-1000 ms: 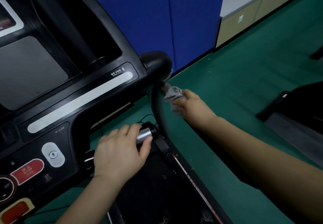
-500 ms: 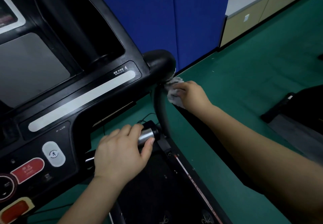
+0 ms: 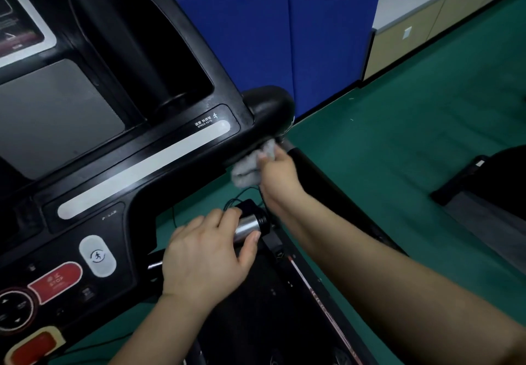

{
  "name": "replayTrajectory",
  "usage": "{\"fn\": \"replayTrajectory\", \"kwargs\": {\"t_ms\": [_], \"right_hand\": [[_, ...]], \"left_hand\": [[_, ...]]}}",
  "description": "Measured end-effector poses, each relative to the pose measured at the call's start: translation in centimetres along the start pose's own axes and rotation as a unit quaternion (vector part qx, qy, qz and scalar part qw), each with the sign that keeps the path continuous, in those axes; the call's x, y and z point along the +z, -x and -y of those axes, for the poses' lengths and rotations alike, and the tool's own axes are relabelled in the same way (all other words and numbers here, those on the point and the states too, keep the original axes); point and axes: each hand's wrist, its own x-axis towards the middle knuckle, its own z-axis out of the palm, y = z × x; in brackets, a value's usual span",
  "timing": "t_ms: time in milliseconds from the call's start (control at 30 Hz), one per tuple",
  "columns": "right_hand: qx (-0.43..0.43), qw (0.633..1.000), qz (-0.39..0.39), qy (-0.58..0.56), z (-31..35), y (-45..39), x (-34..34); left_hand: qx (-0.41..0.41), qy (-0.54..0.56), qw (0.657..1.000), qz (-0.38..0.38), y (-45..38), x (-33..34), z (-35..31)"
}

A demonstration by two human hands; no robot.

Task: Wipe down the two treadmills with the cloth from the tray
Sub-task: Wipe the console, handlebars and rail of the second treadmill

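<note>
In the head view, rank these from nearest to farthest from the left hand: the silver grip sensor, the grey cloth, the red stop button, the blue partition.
1. Silver grip sensor: under the left hand, which grips it.
2. Grey cloth: just above, held by the right hand.
3. Red stop button: on the console, to the left.
4. Blue partition: behind the treadmill.

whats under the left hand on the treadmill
The left hand grips a silver handlebar sensor; its black-capped end sticks out past the fingers. The rest of the bar beneath the palm is covered and cannot be seen.
</note>
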Motion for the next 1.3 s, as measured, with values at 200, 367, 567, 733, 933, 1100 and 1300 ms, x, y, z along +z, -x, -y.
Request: {"fn": "replayTrajectory", "kwargs": {"t_ms": [200, 367, 567, 733, 933, 1100, 1300], "right_hand": [[-0.029, 0.995, 0.074, -0.060, 0.4, 0.9, -0.5], [-0.038, 0.990, 0.127, -0.043, 1.0, 1.1, -3.1], [-0.132, 0.973, 0.162, 0.095, 4.4, 4.4, -8.4], [-0.315, 0.863, 0.007, 0.395, 8.3, 7.1, -12.6], [-0.206, 0.750, 0.041, 0.627, 2.0, 7.1, -15.9], [-0.214, 0.729, 0.042, 0.649, 1.1, 3.6, -15.1], [-0.162, 0.735, 0.114, 0.648, 3.4, -3.4, -11.8]], "left_hand": [[-0.001, 0.007, 1.000, 0.004, 0.0, 0.0, -0.1], [-0.002, 0.009, 1.000, -0.002, 0.0, -0.1, 0.0], [-0.005, 0.002, 1.000, 0.008, 0.0, -0.2, -0.2], [-0.015, -0.005, 1.000, 0.017, -0.1, -0.3, -0.2], [-0.023, 0.003, 1.000, 0.020, -0.1, -0.2, -0.2], [-0.022, 0.002, 1.000, 0.015, -0.2, -0.1, -0.2], [-0.023, -0.007, 1.000, 0.015, -0.1, -0.3, -0.2]]}}
